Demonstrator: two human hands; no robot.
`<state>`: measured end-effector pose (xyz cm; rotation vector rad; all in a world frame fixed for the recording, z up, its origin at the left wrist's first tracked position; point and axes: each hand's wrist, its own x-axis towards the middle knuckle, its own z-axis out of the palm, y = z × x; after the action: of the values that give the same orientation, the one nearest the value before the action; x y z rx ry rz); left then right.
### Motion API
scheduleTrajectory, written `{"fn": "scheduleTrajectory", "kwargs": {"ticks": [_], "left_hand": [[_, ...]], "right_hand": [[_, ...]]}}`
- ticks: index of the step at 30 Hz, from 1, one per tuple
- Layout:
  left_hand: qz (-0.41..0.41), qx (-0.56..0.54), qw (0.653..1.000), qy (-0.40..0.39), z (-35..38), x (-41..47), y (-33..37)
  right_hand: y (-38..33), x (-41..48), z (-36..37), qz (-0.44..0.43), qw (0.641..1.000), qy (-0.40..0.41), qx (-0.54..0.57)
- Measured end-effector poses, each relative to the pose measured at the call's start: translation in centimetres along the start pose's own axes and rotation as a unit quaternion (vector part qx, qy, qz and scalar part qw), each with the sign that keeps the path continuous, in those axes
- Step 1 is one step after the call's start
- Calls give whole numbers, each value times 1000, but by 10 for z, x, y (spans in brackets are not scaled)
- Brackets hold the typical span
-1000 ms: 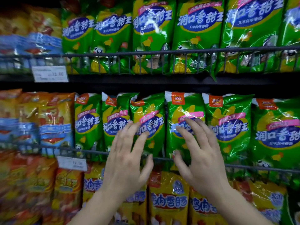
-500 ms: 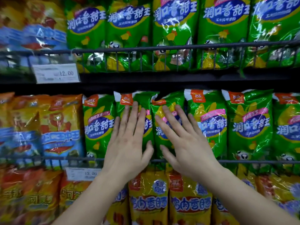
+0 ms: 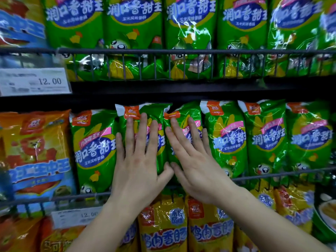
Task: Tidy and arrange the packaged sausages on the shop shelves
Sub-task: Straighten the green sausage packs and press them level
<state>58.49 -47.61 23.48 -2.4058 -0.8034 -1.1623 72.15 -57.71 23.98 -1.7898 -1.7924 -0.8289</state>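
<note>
Fingers (image 3: 141,131) straight, slightly spread, L hand (image 3: 138,164) & R hand (image 3: 196,170) flat on two green packs (image 3: 156,110) behind the mid rail (image 3: 272,174): best push evenly, w/o creasing, tops level.

Label of one green pack (image 3: 154,110) is hidden under the flat left hand (image 3: 140,166). Most print on the next pack (image 3: 189,110) is under the right hand (image 3: 198,166). The upper edge cuts the top-row packs (image 3: 134,33), and the rail (image 3: 200,51) bars their feet. On the upper tag (image 3: 34,81) only 12.00 is legible; the small print is blurred. The lower tag (image 3: 72,218) is blurred, its right end behind the left forearm. The bottom edge cuts the yellow packs (image 3: 163,231). The orange packs (image 3: 34,151) are smeared.
</note>
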Motion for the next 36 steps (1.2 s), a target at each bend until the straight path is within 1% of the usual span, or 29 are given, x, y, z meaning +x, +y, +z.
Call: {"fn": "scheduleTrajectory", "kwargs": {"ticks": [8, 12, 17, 21, 24, 27, 36], "left_hand": [[14, -17, 1000, -15, -6, 8, -8], [17, -15, 1000, -20, -9, 11, -10], [17, -14, 1000, -20, -7, 13, -7], [8, 27, 1000, -14, 0, 8, -2], [-2, 40, 999, -2, 4, 6, 3], [-6, 52, 999, -8, 3, 6, 5], [6, 26, 1000, -13, -6, 5, 2]], "right_hand": [[-9, 9, 1, 21, 1000, 5, -8], [-14, 10, 7, 49, 997, 36, -44], [-17, 9, 10, 85, 994, 50, -56], [-11, 2, 10, 68, 994, 46, -73], [-7, -3, 8, 56, 994, 45, -88], [-7, -2, 6, 56, 994, 30, -85], [-4, 7, -5, 60, 996, 1, -69]]}}
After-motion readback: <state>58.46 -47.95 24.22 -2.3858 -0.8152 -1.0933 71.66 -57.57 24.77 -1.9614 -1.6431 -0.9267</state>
